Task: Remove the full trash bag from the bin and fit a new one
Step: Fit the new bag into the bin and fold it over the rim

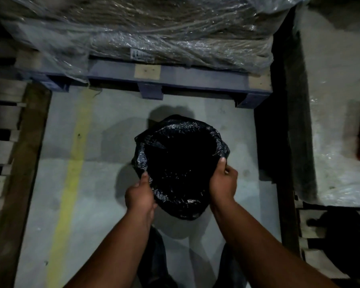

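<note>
A black trash bag lines a pale round bin that stands on the concrete floor in the middle of the view. The bag's mouth is spread wide and its edge is folded over the bin's rim. My left hand pinches the bag's edge at the near left of the rim. My right hand grips the edge at the right side, thumb on top. The inside of the bag is too dark to see into. A second dark bag, tied and bulging, lies at the lower right on a pallet.
A blue pallet loaded with plastic-wrapped goods blocks the far side. Wooden pallets lie on the left. A white wrapped stack stands on the right. A yellow line runs along the floor to the left of the bin.
</note>
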`<action>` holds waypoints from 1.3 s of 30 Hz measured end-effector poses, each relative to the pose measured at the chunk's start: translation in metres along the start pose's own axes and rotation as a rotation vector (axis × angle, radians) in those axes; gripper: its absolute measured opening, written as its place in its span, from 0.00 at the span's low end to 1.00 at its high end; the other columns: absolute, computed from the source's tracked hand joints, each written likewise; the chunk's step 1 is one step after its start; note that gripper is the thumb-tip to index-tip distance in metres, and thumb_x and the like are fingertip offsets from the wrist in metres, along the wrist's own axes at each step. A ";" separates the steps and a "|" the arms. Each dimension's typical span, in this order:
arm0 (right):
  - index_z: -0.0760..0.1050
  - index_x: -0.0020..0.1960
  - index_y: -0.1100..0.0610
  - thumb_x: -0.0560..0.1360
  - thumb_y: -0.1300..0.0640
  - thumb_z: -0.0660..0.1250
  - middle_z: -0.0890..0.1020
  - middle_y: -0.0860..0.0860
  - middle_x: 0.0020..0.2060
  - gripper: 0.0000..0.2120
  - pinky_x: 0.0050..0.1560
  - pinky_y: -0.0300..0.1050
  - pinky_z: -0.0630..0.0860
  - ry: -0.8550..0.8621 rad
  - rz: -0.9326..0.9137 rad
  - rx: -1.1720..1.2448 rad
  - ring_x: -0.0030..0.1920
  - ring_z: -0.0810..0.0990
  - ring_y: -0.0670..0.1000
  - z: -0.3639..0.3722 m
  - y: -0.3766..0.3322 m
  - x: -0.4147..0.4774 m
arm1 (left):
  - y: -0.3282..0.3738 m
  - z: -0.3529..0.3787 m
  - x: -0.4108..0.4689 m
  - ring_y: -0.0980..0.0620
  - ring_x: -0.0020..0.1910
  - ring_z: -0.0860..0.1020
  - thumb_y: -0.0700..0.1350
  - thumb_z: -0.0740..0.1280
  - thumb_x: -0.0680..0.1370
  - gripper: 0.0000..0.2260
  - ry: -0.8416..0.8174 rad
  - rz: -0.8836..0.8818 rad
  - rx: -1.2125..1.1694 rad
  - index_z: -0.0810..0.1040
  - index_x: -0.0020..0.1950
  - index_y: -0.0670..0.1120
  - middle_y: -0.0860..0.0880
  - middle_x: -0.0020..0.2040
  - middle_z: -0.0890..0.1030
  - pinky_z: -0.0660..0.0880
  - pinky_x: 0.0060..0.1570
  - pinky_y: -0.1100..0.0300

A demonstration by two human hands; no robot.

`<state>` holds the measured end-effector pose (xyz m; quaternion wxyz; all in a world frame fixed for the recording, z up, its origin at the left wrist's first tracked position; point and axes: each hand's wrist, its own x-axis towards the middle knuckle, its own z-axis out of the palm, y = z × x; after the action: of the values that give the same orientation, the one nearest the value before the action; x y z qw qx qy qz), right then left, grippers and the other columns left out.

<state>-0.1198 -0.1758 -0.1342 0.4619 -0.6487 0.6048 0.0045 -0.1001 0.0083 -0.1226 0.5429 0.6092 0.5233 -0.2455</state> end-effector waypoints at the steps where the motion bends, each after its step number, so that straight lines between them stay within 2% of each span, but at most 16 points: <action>1: 0.74 0.64 0.54 0.76 0.33 0.60 0.83 0.54 0.56 0.28 0.61 0.56 0.78 -0.019 0.009 0.026 0.56 0.81 0.58 0.003 0.002 0.000 | -0.003 0.002 0.002 0.44 0.43 0.83 0.58 0.69 0.76 0.16 -0.005 0.006 -0.031 0.82 0.50 0.45 0.44 0.47 0.85 0.81 0.49 0.36; 5: 0.80 0.49 0.53 0.69 0.38 0.72 0.85 0.50 0.42 0.20 0.56 0.53 0.81 -0.090 0.031 0.075 0.46 0.85 0.54 0.007 0.005 0.017 | -0.002 0.007 0.013 0.39 0.44 0.85 0.51 0.73 0.71 0.12 0.096 0.062 -0.058 0.79 0.36 0.43 0.40 0.43 0.85 0.81 0.48 0.36; 8: 0.80 0.51 0.56 0.71 0.42 0.73 0.85 0.51 0.42 0.19 0.54 0.50 0.81 -0.105 0.059 0.031 0.46 0.84 0.55 0.002 0.010 0.028 | -0.001 0.012 0.014 0.40 0.41 0.85 0.50 0.75 0.68 0.13 0.108 0.084 -0.041 0.80 0.39 0.41 0.41 0.42 0.85 0.82 0.46 0.38; 12: 0.79 0.47 0.51 0.65 0.33 0.72 0.83 0.54 0.49 0.23 0.57 0.50 0.79 -0.063 0.121 -0.046 0.49 0.83 0.58 0.002 0.018 0.032 | -0.005 0.021 0.012 0.47 0.37 0.80 0.48 0.68 0.78 0.10 0.131 0.147 -0.034 0.77 0.43 0.41 0.45 0.41 0.81 0.78 0.42 0.54; 16: 0.78 0.55 0.60 0.66 0.34 0.74 0.84 0.54 0.46 0.32 0.54 0.50 0.80 -0.064 0.169 -0.038 0.48 0.83 0.58 0.001 0.018 0.034 | -0.013 0.015 0.019 0.42 0.41 0.83 0.56 0.75 0.71 0.16 0.133 0.061 -0.082 0.77 0.38 0.45 0.43 0.43 0.84 0.82 0.48 0.47; 18: 0.80 0.48 0.57 0.66 0.33 0.73 0.85 0.54 0.43 0.27 0.52 0.50 0.81 -0.080 0.148 -0.034 0.45 0.84 0.57 0.003 0.016 0.036 | -0.014 0.012 0.022 0.42 0.43 0.83 0.60 0.77 0.67 0.21 0.150 0.061 -0.021 0.77 0.40 0.43 0.43 0.45 0.84 0.82 0.49 0.47; 20: 0.79 0.40 0.53 0.66 0.30 0.71 0.85 0.54 0.40 0.25 0.52 0.51 0.81 -0.089 0.140 -0.037 0.44 0.84 0.57 0.006 0.013 0.035 | -0.014 0.011 0.025 0.42 0.44 0.82 0.61 0.76 0.69 0.21 0.186 0.089 0.007 0.76 0.39 0.44 0.44 0.44 0.82 0.81 0.51 0.48; 23: 0.79 0.38 0.57 0.63 0.24 0.67 0.85 0.55 0.37 0.34 0.48 0.51 0.81 -0.129 0.134 -0.042 0.41 0.84 0.57 0.006 0.011 0.033 | -0.012 0.012 0.025 0.42 0.44 0.83 0.61 0.76 0.68 0.18 0.165 0.123 -0.006 0.76 0.38 0.48 0.44 0.44 0.83 0.81 0.53 0.46; 25: 0.80 0.41 0.58 0.57 0.18 0.65 0.85 0.54 0.38 0.42 0.48 0.52 0.82 -0.178 0.119 0.017 0.42 0.85 0.55 0.002 0.013 0.034 | -0.008 0.007 0.024 0.41 0.47 0.84 0.65 0.77 0.63 0.23 0.058 0.136 0.019 0.79 0.43 0.49 0.44 0.47 0.85 0.80 0.55 0.44; 27: 0.80 0.51 0.59 0.56 0.15 0.61 0.86 0.55 0.45 0.49 0.53 0.54 0.82 -0.183 0.053 0.030 0.48 0.85 0.55 -0.007 0.012 0.037 | -0.001 -0.004 0.024 0.43 0.55 0.83 0.70 0.78 0.57 0.38 -0.086 0.164 0.056 0.81 0.58 0.48 0.47 0.56 0.85 0.78 0.59 0.45; 29: 0.73 0.66 0.53 0.59 0.14 0.52 0.81 0.52 0.60 0.53 0.63 0.58 0.76 -0.130 -0.031 -0.039 0.60 0.81 0.54 -0.018 0.002 0.040 | 0.010 -0.018 0.022 0.46 0.67 0.75 0.75 0.73 0.58 0.53 -0.131 0.211 0.102 0.65 0.77 0.51 0.50 0.71 0.74 0.70 0.67 0.44; 30: 0.68 0.71 0.50 0.62 0.15 0.48 0.76 0.52 0.66 0.52 0.67 0.60 0.72 -0.106 -0.089 -0.093 0.64 0.77 0.55 -0.022 -0.007 0.041 | 0.017 -0.024 0.024 0.45 0.73 0.69 0.78 0.68 0.60 0.55 -0.078 0.247 0.125 0.56 0.80 0.54 0.50 0.77 0.66 0.65 0.71 0.42; 32: 0.64 0.74 0.48 0.67 0.19 0.45 0.72 0.53 0.70 0.47 0.69 0.61 0.69 -0.079 -0.219 -0.207 0.68 0.74 0.56 -0.021 -0.029 0.047 | 0.039 -0.031 0.030 0.43 0.78 0.62 0.81 0.60 0.63 0.53 0.086 0.364 0.196 0.52 0.81 0.57 0.49 0.81 0.58 0.61 0.74 0.42; 34: 0.65 0.74 0.49 0.70 0.22 0.46 0.72 0.54 0.70 0.44 0.69 0.59 0.69 -0.104 -0.341 -0.282 0.68 0.74 0.57 -0.007 -0.054 0.053 | 0.064 -0.025 0.046 0.42 0.76 0.66 0.83 0.55 0.62 0.51 0.163 0.516 0.346 0.58 0.79 0.56 0.45 0.79 0.63 0.65 0.73 0.44; 37: 0.71 0.70 0.51 0.73 0.24 0.48 0.75 0.54 0.67 0.40 0.66 0.56 0.72 -0.201 -0.459 -0.410 0.66 0.75 0.57 0.024 -0.086 0.060 | 0.097 0.010 0.055 0.41 0.69 0.74 0.81 0.58 0.65 0.48 0.068 0.677 0.592 0.64 0.77 0.53 0.43 0.74 0.72 0.71 0.68 0.46; 39: 0.76 0.63 0.50 0.73 0.24 0.49 0.80 0.54 0.60 0.37 0.60 0.56 0.76 -0.236 -0.475 -0.503 0.60 0.79 0.58 0.040 -0.097 0.063 | 0.106 0.035 0.056 0.43 0.65 0.77 0.76 0.63 0.69 0.41 -0.020 0.719 0.652 0.69 0.74 0.52 0.44 0.68 0.78 0.73 0.65 0.52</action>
<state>-0.0044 -0.2162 -0.1351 0.3428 -0.8592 0.3600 0.1205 0.0239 0.0112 -0.1383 0.3793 0.8873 0.1702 -0.1995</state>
